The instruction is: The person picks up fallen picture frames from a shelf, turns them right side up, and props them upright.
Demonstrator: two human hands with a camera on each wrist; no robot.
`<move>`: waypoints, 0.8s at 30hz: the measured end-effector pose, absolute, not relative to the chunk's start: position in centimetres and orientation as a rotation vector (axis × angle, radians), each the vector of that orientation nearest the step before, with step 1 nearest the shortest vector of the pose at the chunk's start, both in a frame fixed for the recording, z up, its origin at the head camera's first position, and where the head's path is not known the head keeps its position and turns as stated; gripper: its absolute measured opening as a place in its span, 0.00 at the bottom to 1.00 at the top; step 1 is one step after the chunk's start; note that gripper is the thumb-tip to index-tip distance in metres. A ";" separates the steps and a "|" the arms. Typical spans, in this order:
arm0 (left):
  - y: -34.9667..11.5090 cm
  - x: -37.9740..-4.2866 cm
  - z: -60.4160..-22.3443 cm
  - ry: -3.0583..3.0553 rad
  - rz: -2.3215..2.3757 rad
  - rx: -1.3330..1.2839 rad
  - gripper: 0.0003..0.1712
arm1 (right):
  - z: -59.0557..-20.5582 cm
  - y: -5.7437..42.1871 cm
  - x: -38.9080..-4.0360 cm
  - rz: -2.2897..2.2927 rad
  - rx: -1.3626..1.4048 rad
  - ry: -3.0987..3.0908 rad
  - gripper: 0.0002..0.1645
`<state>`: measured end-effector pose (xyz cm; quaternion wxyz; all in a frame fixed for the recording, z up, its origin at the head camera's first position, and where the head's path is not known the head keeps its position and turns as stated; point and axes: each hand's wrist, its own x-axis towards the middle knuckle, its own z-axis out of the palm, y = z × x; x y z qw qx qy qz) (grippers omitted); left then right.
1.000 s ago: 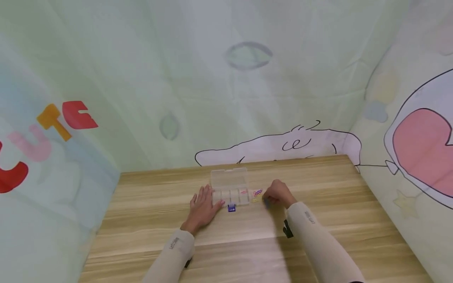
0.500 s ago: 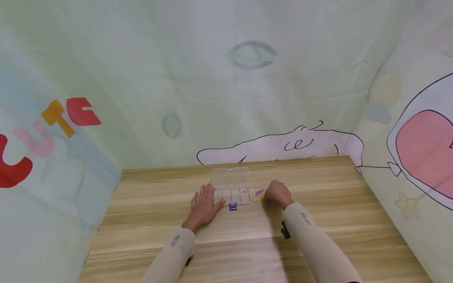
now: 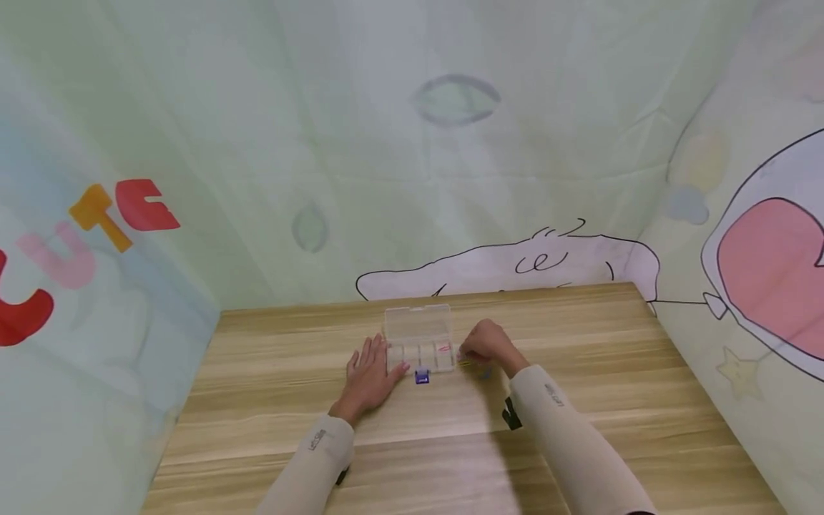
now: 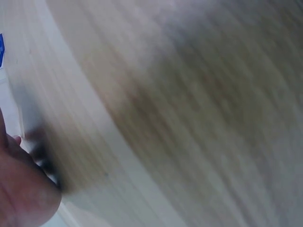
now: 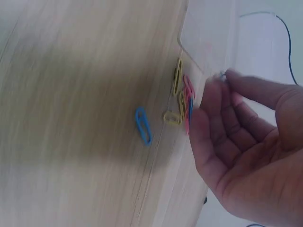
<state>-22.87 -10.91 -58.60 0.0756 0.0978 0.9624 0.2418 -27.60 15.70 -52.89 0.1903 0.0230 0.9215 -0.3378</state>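
A clear plastic box point(image 3: 418, 326) with its lid raised lies on the wooden table; pink paper clips point(image 3: 444, 348) sit in its right compartment. My left hand point(image 3: 369, 377) rests flat at the box's left side, thumb along its front edge. Just right of the box, my right hand point(image 3: 487, 342) pinches a small paper clip point(image 5: 221, 75) between thumb and forefinger, mostly hidden and blurred. Below those fingers, the right wrist view has a blue paper clip point(image 5: 143, 126) lying apart, plus yellow paper clips point(image 5: 177, 78) and pink paper clips point(image 5: 188, 86) in a loose group.
A small blue tab point(image 3: 421, 376) stands at the box's front edge. Printed cloth point(image 3: 425, 179) hangs behind the table and at both sides. Bare wood point(image 3: 425, 458) shows between my forearms.
My right hand has moved left from the loose paper clips toward the box, with its fingertips now near the box's right edge. The left hand and box stay put.
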 end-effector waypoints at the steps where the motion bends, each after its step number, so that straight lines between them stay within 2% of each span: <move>1: -10.9 -22.8 -58.6 2.885 0.731 0.292 0.46 | -52.9 15.4 -27.6 -0.972 0.048 2.577 0.22; 7: -10.9 -22.8 -58.5 2.882 0.737 0.289 0.46 | -53.1 13.7 -27.2 -1.057 0.044 2.501 0.11; 24: -11.0 -23.1 -58.8 2.874 0.712 0.290 0.47 | -52.9 13.9 -27.4 -1.041 0.069 2.494 0.08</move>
